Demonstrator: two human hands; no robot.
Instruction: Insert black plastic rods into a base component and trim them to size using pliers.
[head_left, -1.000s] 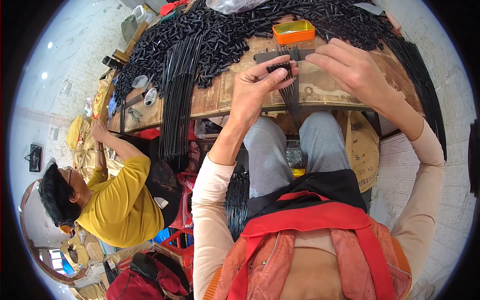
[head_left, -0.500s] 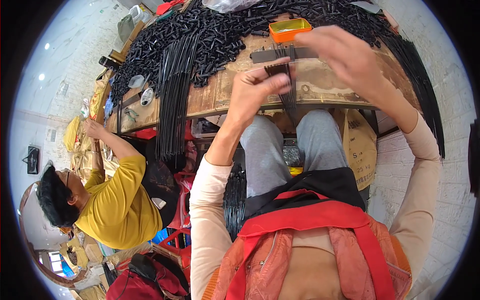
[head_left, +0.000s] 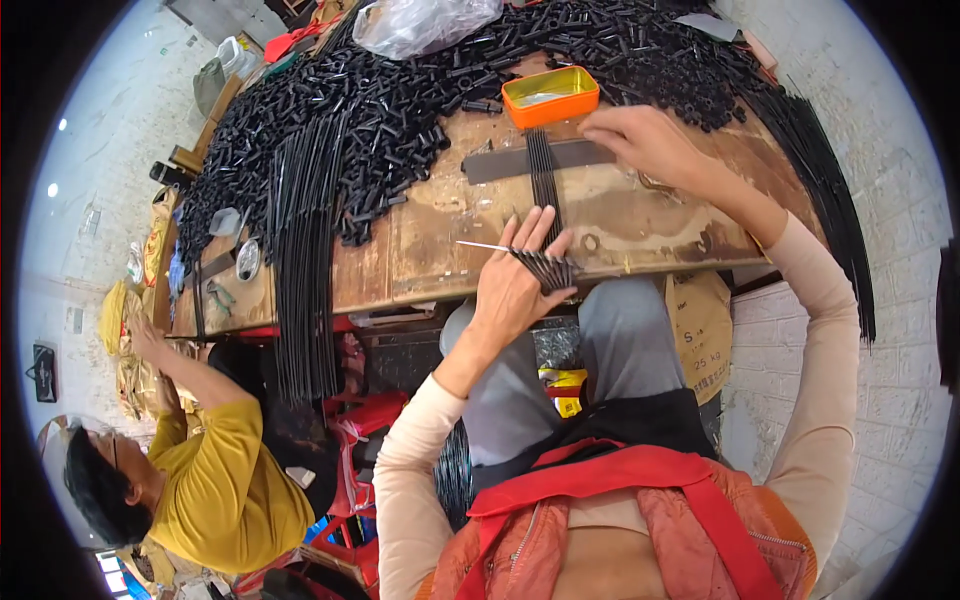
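Observation:
A row of thin black rods (head_left: 541,165) lies side by side on the wooden table (head_left: 420,235), crossing a flat dark bar (head_left: 490,165). My left hand (head_left: 508,292) is at the table's near edge, fingers stretched over the rods and thumb below, gripping their near ends. Among its fingers sticks out a thin whitish strip (head_left: 480,245), pointing left. My right hand (head_left: 650,145) hovers just right of an orange box (head_left: 550,97) with a yellow inside. Its fingers are bent with the tips together; anything between them is too small to make out.
Short black tubes (head_left: 340,120) are heaped along the table's back and left. More long black rods (head_left: 300,260) overhang the front edge at left, and others (head_left: 815,180) at far right. Pliers (head_left: 220,293) lie at left, near a co-worker in a yellow top (head_left: 225,480).
My left hand has come down toward the table's near edge, and the rods now lie flatter across the bar. My right hand, blurred earlier, has closed its fingers near the orange box.

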